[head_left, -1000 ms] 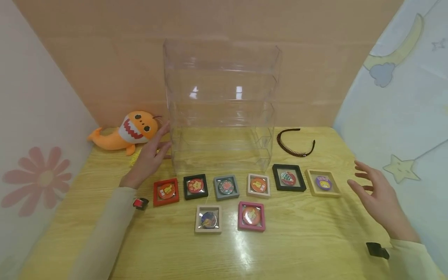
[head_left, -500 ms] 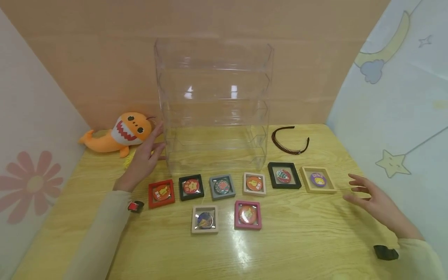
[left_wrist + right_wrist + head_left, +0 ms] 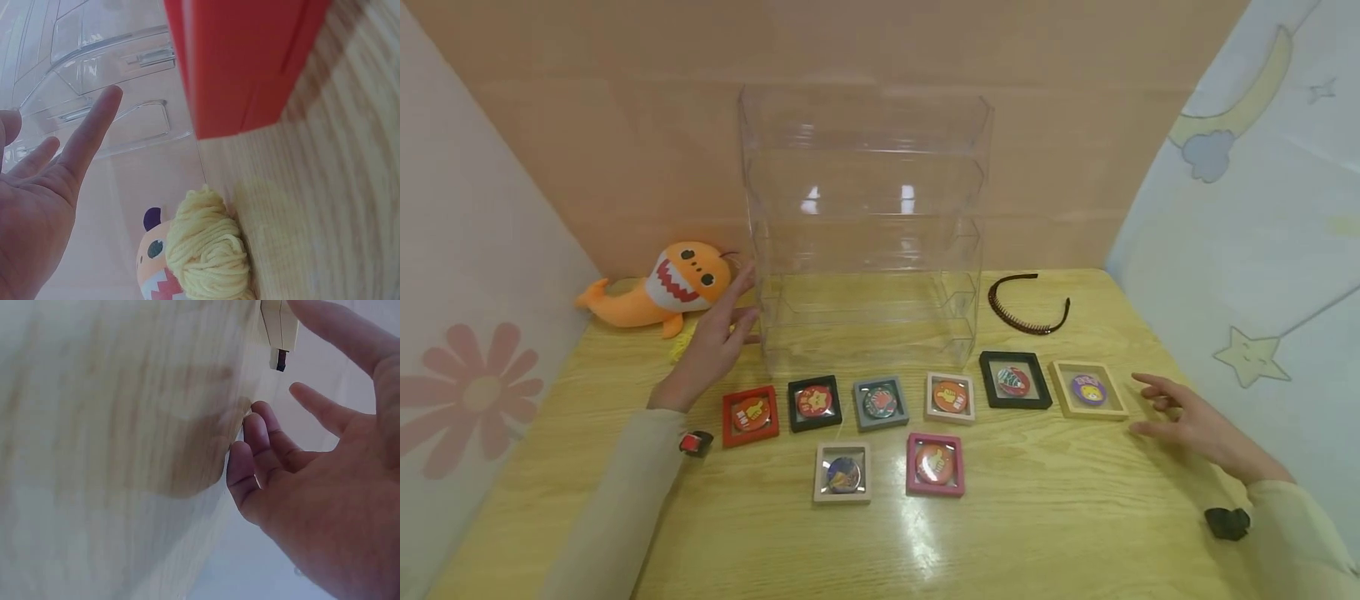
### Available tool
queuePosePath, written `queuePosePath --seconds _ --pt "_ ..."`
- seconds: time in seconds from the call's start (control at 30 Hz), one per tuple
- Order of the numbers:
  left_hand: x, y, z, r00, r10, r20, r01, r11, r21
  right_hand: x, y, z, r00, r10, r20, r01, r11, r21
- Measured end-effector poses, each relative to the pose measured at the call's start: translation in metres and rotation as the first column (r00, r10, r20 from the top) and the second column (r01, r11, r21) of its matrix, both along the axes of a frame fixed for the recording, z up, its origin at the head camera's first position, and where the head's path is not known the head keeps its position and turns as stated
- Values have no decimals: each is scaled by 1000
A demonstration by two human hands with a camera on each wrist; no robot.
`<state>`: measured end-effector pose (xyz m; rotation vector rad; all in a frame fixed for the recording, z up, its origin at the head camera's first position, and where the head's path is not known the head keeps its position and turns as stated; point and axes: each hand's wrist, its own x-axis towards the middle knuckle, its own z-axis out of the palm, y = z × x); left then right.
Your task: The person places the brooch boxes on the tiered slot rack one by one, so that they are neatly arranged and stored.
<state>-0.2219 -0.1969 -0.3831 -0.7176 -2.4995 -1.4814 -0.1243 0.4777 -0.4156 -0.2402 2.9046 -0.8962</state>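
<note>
A clear tiered display rack (image 3: 865, 183) stands at the back middle of the table. My left hand (image 3: 715, 346) is at its left side, fingers extended by the clear wall; in the left wrist view the left hand (image 3: 44, 206) holds nothing. To the right, my right hand (image 3: 1191, 421) is just beside a light wooden frame (image 3: 1090, 410) with a purple badge (image 3: 1088, 389), its thumb and index finger apart. A gap seems to remain between them. The right wrist view shows the right hand (image 3: 319, 481) with its lower fingers bent near the tabletop, gripping nothing.
Other framed badges lie in front of the rack, including a red frame (image 3: 750, 437), a large black frame (image 3: 1016, 403) and a pink frame (image 3: 935, 489). An orange shark plush (image 3: 688, 279) and yellow yarn (image 3: 206, 244) lie left. A brown headband (image 3: 1022, 325) lies right.
My right hand has moved left and lower, closer to the light wooden frame. The left hand stays by the rack's left side. The whole view shifts slightly.
</note>
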Motion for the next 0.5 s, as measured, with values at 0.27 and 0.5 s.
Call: queuePosePath --seconds 0.27,0.5 --pt "6 6 9 1000 -11 -6 11 1000 -4 -17 -8 -1 996 47 75 -46 999 -11" --pt "7 5 9 1000 -10 8 10 1000 -4 -31 -12 -4 990 82 116 -81 997 -15"
